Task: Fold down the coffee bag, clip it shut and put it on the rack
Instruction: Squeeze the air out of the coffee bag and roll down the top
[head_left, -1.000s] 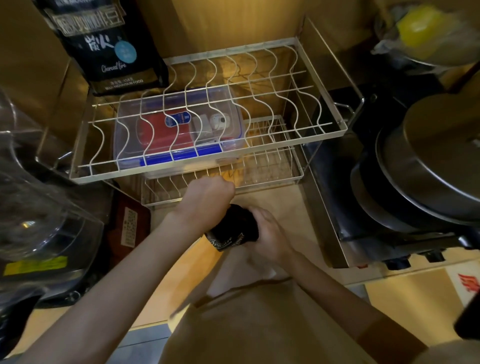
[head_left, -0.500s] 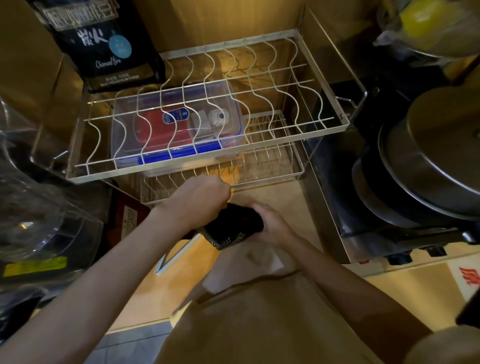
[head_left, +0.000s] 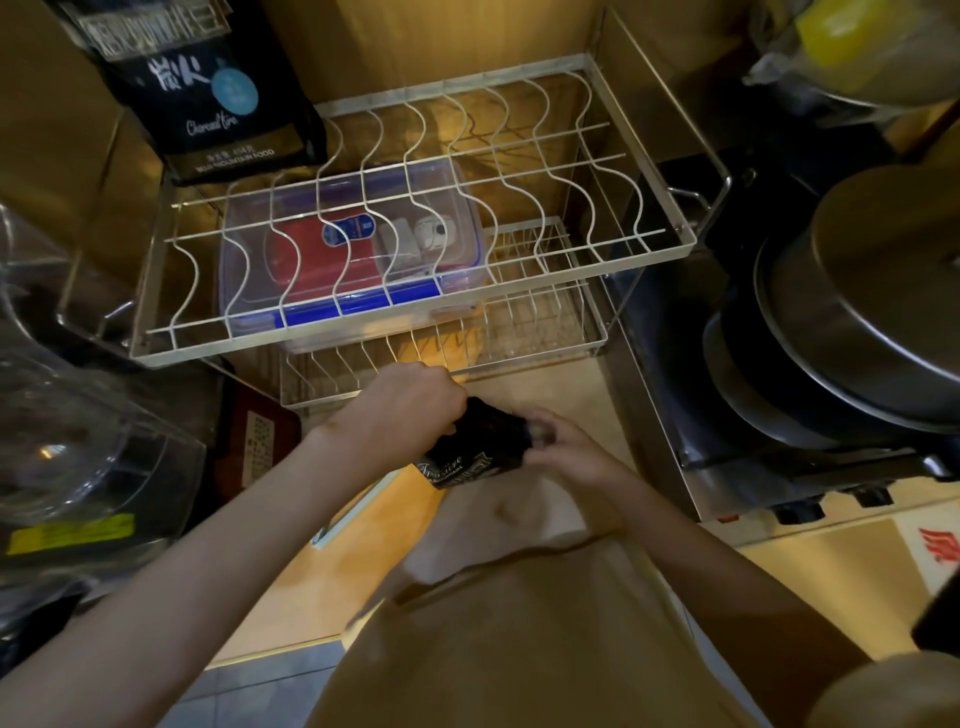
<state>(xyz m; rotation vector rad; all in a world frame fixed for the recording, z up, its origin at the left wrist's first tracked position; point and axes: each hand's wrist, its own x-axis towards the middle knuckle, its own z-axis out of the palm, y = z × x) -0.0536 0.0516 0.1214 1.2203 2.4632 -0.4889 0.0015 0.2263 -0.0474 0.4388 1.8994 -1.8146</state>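
Observation:
A small black coffee bag (head_left: 478, 447) with pale script printed on it is held over the wooden counter, just in front of the wire rack (head_left: 644, 244). My left hand (head_left: 410, 410) is closed in a fist over the bag's top and left side. My right hand (head_left: 566, 447) grips the bag's right end with its fingers curled on it. The top of the bag is hidden under my hands, and I see no clip. A second, larger black coffee bag (head_left: 208, 93) stands on the rack's upper tier at the back left.
A clear box with a blue lid (head_left: 353, 254) lies on the rack's lower tier (head_left: 545, 332). Stacked metal pots (head_left: 857, 322) sit on a stove at right. Clear plastic containers (head_left: 78, 431) stand at left. A white paper (head_left: 498, 525) lies on the counter below my hands.
Both hands stayed on the bag; my right hand's fingers shifted along the bag's right end. The view has drifted slightly.

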